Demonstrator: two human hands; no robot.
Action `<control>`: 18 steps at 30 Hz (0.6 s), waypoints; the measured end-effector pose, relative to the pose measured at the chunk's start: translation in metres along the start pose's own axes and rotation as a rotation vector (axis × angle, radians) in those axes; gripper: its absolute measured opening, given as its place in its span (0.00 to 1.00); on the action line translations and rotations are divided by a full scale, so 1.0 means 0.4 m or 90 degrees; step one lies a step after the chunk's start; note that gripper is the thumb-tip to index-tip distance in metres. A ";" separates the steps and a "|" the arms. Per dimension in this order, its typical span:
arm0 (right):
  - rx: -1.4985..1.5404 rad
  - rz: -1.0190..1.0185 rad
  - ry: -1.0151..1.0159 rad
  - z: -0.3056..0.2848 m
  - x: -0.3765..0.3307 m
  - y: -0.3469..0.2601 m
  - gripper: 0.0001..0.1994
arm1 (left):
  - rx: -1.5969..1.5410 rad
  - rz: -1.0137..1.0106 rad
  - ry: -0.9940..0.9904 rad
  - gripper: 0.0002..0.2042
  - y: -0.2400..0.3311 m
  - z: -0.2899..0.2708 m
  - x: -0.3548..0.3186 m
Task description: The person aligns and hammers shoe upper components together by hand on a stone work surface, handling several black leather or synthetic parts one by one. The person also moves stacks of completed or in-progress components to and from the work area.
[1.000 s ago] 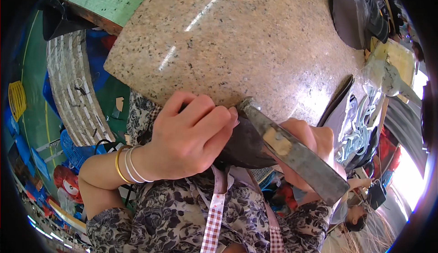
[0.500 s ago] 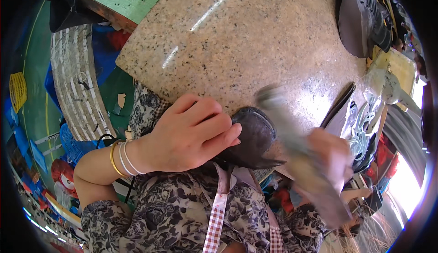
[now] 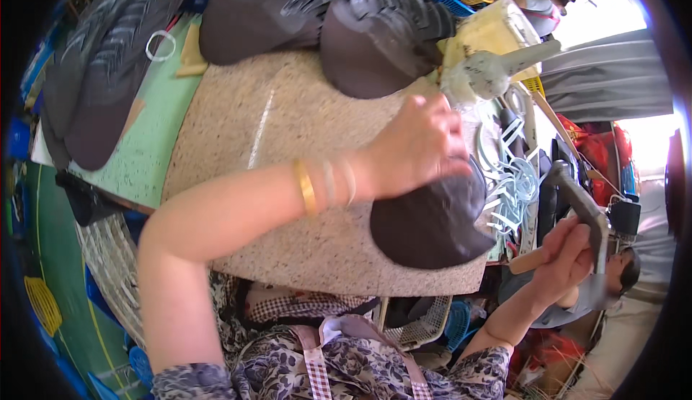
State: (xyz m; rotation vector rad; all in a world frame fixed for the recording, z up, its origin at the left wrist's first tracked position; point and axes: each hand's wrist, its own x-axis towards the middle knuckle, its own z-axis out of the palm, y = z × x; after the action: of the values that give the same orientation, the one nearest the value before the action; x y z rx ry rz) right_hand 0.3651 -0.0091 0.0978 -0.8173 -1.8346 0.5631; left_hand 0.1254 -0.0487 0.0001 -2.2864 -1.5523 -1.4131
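A dark brown-black shoe upper [image 3: 425,227] lies on the speckled stone slab [image 3: 288,140], near its front right corner. Curled over the upper's far edge, my left hand [image 3: 425,144] is closed, with its fingertips on the material. My right hand [image 3: 566,259] is raised off the slab's right side and wraps round a hammer [image 3: 580,202]. Its curved metal head shows above and beside the fist, and a wooden handle end pokes out at the left. The upper's top part is partly hidden by my left fingers.
Fanned stacks of dark uppers [image 3: 375,47] fill the slab's far edge, and more [image 3: 108,104] lie on the green board at left. A yellow container [image 3: 497,32] with a glue-crusted tool stands far right, near pale strips [image 3: 515,187]. Another person [image 3: 537,292] sits at right.
My left hand and the upper are farther out over the slab, away from my body. The hammer has gone from a blurred swing beside the upper to raised at the right. The view has shifted.
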 end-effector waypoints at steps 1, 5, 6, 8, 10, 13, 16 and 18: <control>-0.043 0.009 -0.002 -0.012 0.001 0.013 0.12 | 0.042 -0.013 0.041 0.18 -0.052 0.041 0.032; 0.040 0.023 -0.227 0.044 -0.006 0.070 0.08 | 0.319 -0.205 -0.029 0.27 -0.206 0.022 0.030; -0.035 0.009 -0.276 0.062 0.004 0.099 0.09 | 0.334 -0.187 -0.071 0.27 -0.249 0.009 0.006; -0.019 0.029 -0.384 0.136 0.047 0.069 0.09 | 0.358 -0.161 -0.115 0.27 -0.300 0.014 -0.004; -0.057 0.068 -0.466 0.226 0.084 0.073 0.08 | 0.513 -0.126 -0.274 0.31 -0.304 0.013 -0.015; -0.174 -0.221 -0.424 0.375 0.108 0.125 0.06 | 0.378 -0.167 -0.358 0.32 -0.290 -0.078 -0.020; -0.077 -0.140 -0.444 0.432 0.121 0.201 0.12 | 0.337 -0.137 -0.262 0.30 -0.261 -0.105 -0.063; -0.019 -0.036 -0.416 0.417 0.167 0.421 0.13 | 0.198 -0.087 -0.262 0.30 -0.322 -0.058 -0.066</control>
State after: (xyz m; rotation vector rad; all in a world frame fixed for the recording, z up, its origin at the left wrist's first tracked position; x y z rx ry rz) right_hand 0.2407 0.1502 -0.0429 -0.6365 -2.4529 0.8356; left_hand 0.0107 -0.0145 -0.0596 -2.4103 -1.9040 -0.6721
